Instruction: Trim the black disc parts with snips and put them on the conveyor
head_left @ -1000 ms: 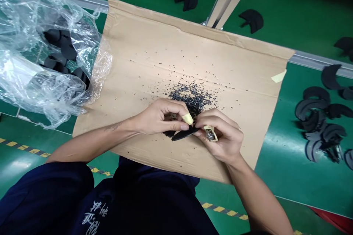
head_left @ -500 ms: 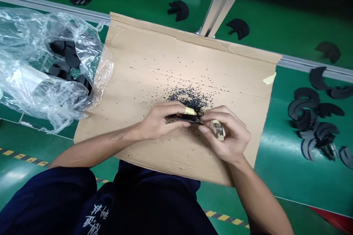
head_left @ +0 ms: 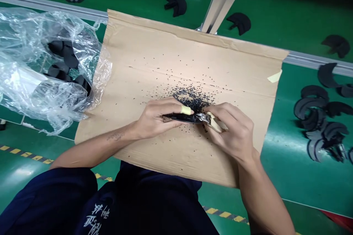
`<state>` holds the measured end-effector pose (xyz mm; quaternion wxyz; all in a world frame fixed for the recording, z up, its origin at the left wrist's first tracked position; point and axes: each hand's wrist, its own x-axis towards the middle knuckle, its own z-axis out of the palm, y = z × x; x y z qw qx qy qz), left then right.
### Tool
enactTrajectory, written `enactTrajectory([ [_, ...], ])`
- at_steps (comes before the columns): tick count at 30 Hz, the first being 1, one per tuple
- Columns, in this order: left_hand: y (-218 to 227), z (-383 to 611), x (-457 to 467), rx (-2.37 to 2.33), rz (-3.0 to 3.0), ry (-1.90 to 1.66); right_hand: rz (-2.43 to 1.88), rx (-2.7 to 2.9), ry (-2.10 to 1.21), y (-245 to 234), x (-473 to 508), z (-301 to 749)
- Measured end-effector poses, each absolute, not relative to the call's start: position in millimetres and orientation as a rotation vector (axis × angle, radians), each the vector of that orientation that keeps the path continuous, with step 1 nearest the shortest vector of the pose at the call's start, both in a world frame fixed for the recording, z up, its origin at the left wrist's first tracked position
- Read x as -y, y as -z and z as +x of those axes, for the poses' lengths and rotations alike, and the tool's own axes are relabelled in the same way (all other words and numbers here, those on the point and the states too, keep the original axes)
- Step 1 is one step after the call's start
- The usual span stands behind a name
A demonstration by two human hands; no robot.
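Note:
Between the thumb and fingers of my left hand (head_left: pixel 156 117) is a black curved plastic part (head_left: pixel 182 118), held edge-on over the cardboard. Yellow tape wraps one finger of that hand. My right hand (head_left: pixel 233 130) grips small cutting pliers (head_left: pixel 204 118) with pale, tape-like wrapping on the handles. The pliers' metal head meets the right end of the black part; whether the jaws are closed on it I cannot tell. Just beyond both hands lies a pile of tiny black plastic bits (head_left: pixel 193 97), with loose bits scattered around.
A cardboard sheet (head_left: pixel 138 44) covers the middle of the green table. To the left, a clear plastic bag (head_left: pixel 24 55) holds several black parts. More black curved parts (head_left: pixel 314 108) are heaped at the right. A metal post (head_left: pixel 226 2) rises at the back edge.
My right hand has turned, so the pliers' metal head now shows at the part's right end. The left hand has shifted slightly left, still holding the part.

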<state>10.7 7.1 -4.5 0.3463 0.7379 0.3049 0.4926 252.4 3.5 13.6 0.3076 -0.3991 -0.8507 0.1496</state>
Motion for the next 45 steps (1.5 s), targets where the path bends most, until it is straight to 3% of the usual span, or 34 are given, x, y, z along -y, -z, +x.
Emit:
enactTrajectory([
  [13, 9, 11, -8, -0.741, 1.899, -1.275, -1.047, 2.303, -0.254, -12, -3, 253],
  [23, 14, 14, -7, -0.675, 1.888, -1.329, -1.080, 2.421, 0.119, -19, 0, 250],
  [30, 9, 14, -6, -0.704, 1.875, -1.307, -1.088, 2.295, -0.149, -12, 1, 252],
  [36, 4, 10, -6, -0.801, 2.008, -1.143, -1.189, 2.395, 0.149, -10, -3, 252],
  [39, 6, 8, -9, -0.862, 2.074, -1.195, -1.215, 2.381, 0.010, -11, -4, 252],
  [45, 3, 9, -7, -0.899, 1.863, -1.252, -1.201, 2.057, -0.697, -15, -4, 246],
])
